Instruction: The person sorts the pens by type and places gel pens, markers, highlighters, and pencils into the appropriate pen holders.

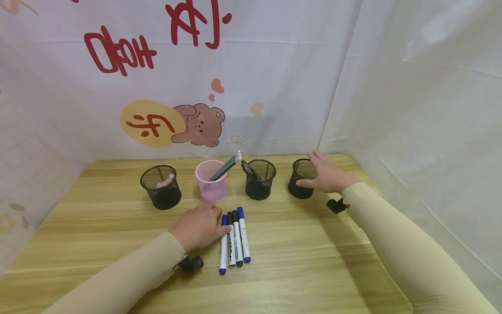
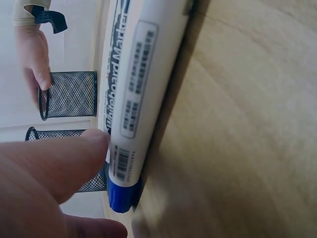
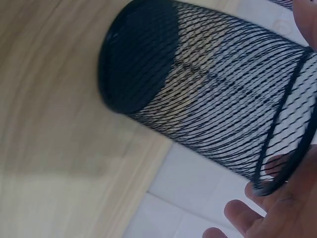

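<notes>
My left hand (image 1: 197, 227) rests beside a row of capped whiteboard markers (image 1: 237, 242) on the table, two with blue caps and two with black. Its thumb lies across the leftmost marker, touching the row near the caps. Close up in the left wrist view, the thumb (image 2: 74, 153) meets a white marker (image 2: 143, 84) with a blue end. At the far right, my right hand (image 1: 327, 172) holds a black mesh pen holder (image 1: 300, 192) near its rim, thumb on the near side and fingers on the far side. This holder (image 3: 223, 79) stands upright.
Along the back stand another black mesh holder (image 1: 166, 198) with a pinkish item, a pink holder (image 1: 213, 192) with pencils, and a black holder (image 1: 258, 190) with black pens. Printed white cloth (image 1: 282, 87) hangs behind and beside the wooden table (image 1: 290, 270).
</notes>
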`<state>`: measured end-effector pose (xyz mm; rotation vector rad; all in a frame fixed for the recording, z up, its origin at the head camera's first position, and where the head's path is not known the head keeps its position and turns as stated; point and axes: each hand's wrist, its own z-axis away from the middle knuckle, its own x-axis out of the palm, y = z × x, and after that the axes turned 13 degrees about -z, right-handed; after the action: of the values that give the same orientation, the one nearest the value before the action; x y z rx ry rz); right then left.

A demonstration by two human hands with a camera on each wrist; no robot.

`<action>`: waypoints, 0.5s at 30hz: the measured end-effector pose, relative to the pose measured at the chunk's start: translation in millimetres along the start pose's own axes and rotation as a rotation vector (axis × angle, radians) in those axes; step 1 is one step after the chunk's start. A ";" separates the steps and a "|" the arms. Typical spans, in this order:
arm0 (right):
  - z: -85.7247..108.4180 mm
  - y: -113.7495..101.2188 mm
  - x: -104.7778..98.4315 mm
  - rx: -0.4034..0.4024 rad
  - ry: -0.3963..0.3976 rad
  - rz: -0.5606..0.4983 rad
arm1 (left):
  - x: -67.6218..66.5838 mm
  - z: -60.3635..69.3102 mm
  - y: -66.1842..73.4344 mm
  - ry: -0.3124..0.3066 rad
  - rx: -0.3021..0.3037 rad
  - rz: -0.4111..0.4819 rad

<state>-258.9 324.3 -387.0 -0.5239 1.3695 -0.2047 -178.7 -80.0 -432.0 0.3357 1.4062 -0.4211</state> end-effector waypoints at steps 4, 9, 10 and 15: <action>-0.8 6.4 2.9 0.021 -0.021 -0.012 | 1.6 -0.4 -0.2 0.000 0.005 -0.008; -1.5 7.7 5.1 0.045 -0.039 -0.030 | 3.1 -1.5 -0.2 0.002 0.010 -0.017; -2.2 8.3 5.6 0.043 -0.039 -0.030 | 3.0 -1.7 -0.1 0.001 0.010 -0.018; -6.0 9.9 8.2 0.021 -0.026 -0.022 | 2.3 -1.4 0.6 -0.010 0.007 -0.019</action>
<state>-264.6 328.0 -399.5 -0.5232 1.3354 -0.2293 -179.3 -79.1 -434.5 0.3260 1.3994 -0.4429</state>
